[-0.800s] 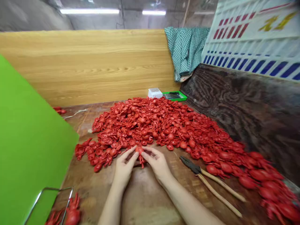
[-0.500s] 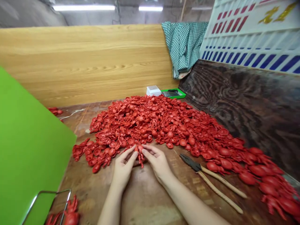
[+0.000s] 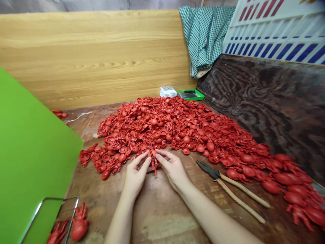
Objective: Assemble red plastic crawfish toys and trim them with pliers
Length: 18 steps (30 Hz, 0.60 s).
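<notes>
Between the fingertips of both hands is a small red plastic part [image 3: 154, 162] with a rounded top and thin prongs pointing down toward me. My left hand [image 3: 138, 166] pinches its left side, thumb and fingers closed. On the right side, my right hand [image 3: 170, 166] grips it in the same way. Just beyond the hands rises a large heap of similar red plastic parts [image 3: 152, 125], many of them cup-shaped with finger-like prongs. To the right of my right hand lies a pair of pliers [image 3: 215, 174] with dark jaws and tan wrapped handles.
A green panel [image 3: 33, 159] stands at left, beside a bent metal wire frame [image 3: 48, 199] and loose red pieces [image 3: 80, 225]. Behind the heap are a white block [image 3: 168, 90] and a green tray [image 3: 194, 95]. A checked cloth [image 3: 203, 37] and white basket [image 3: 279, 34] sit at back right.
The camera has tilted down slightly, so the scene sits higher or lower in places. Both hands keep their hold on the red part, with hardly any change in pose.
</notes>
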Each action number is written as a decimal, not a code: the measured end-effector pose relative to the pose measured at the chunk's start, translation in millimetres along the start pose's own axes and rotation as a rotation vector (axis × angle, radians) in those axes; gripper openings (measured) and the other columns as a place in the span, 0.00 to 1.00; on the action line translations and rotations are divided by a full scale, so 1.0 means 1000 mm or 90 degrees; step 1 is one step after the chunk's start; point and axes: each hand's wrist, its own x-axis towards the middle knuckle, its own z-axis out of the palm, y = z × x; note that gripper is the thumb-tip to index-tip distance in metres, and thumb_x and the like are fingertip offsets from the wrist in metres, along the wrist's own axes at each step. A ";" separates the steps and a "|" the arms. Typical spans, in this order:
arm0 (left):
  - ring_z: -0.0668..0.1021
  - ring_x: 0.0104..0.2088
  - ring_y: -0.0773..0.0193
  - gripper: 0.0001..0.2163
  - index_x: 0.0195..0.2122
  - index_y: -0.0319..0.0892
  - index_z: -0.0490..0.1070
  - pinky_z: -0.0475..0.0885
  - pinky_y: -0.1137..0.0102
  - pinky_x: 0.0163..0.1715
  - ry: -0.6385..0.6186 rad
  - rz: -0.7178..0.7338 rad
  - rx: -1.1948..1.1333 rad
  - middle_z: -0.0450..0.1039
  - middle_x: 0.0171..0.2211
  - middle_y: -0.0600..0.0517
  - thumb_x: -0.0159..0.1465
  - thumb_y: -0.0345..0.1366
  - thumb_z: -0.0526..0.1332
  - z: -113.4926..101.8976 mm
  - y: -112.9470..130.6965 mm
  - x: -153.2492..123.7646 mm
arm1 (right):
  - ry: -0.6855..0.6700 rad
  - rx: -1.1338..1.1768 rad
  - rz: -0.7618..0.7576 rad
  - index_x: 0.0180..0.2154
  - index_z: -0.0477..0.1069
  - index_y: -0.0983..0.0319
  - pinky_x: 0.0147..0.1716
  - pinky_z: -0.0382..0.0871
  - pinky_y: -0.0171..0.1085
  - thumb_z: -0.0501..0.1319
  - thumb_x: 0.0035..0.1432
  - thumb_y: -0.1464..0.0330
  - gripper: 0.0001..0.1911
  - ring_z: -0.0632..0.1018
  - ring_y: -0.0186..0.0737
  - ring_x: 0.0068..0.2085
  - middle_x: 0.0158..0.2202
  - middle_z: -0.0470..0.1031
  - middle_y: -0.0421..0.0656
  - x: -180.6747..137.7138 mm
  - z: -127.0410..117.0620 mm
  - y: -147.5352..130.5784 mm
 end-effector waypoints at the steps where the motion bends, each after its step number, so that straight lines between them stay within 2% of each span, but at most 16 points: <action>1: 0.86 0.51 0.47 0.29 0.49 0.41 0.84 0.86 0.56 0.49 -0.001 -0.002 -0.003 0.85 0.52 0.42 0.50 0.51 0.80 0.000 0.000 0.000 | -0.002 -0.001 0.002 0.43 0.86 0.57 0.53 0.79 0.45 0.81 0.45 0.54 0.25 0.86 0.45 0.45 0.45 0.88 0.45 0.000 0.000 0.000; 4: 0.87 0.50 0.47 0.29 0.49 0.41 0.83 0.87 0.57 0.44 -0.007 -0.005 -0.018 0.85 0.52 0.41 0.51 0.51 0.80 0.001 -0.001 0.000 | -0.005 -0.017 -0.002 0.43 0.86 0.57 0.52 0.80 0.45 0.81 0.46 0.54 0.23 0.86 0.44 0.44 0.45 0.88 0.45 -0.001 0.000 -0.001; 10: 0.87 0.50 0.46 0.29 0.50 0.40 0.83 0.87 0.57 0.44 -0.011 0.007 -0.014 0.86 0.51 0.41 0.51 0.51 0.80 0.001 -0.002 0.000 | -0.011 -0.025 -0.008 0.43 0.86 0.57 0.56 0.78 0.47 0.80 0.47 0.55 0.22 0.86 0.46 0.46 0.46 0.88 0.45 -0.002 -0.001 -0.002; 18: 0.86 0.52 0.44 0.30 0.51 0.41 0.84 0.84 0.52 0.54 -0.001 0.014 0.012 0.85 0.52 0.41 0.51 0.53 0.79 0.000 -0.004 0.000 | -0.012 -0.041 -0.013 0.43 0.86 0.56 0.58 0.77 0.48 0.80 0.47 0.56 0.21 0.85 0.45 0.46 0.45 0.88 0.44 0.000 -0.004 0.000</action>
